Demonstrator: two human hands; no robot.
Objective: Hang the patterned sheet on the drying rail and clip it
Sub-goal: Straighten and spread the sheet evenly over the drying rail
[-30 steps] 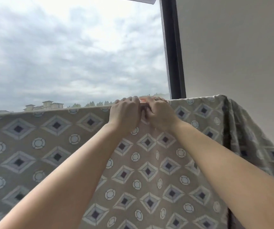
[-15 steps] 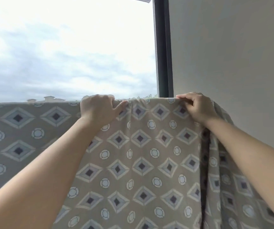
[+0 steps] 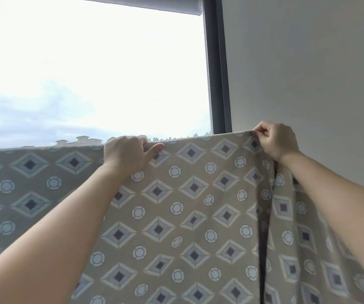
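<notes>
Far left: patterned sheet [image 3: 187,216] draped over the top line, fabric flat and hanging straight down, top edge level across the window, rooftops [image 3: 82,140] just showing above it. The drying rail itself is hidden under the fold, so I cannot tell how the cloth sits on it. Left hand [image 3: 126,151] grips the top edge, fingers curled over the back of the fold and out of sight, thumb stretched out along the front and pressing the cloth. Between the hands the top edge runs taut and smooth, no sag. Right hand [image 3: 278,140], just right of the dark window frame [image 3: 217,73] and in front of the plain wall [image 3: 308,62], pinches the top edge between thumb and bent fingers [image 3: 262,130], the rest of the fingers pressed together in a loose fist. Below that hand the sheet gathers into vertical folds with a dark gap, and the part further right hangs bunched, not spread. Progress, as a judgement: hanging looks mostly done on the left and middle; the right end needs pulling out flat. No clip in view anywhere on the visible edge or in either hand, so clipping reads as not yet done here — likely the remaining step after the right end is straightened.
</notes>
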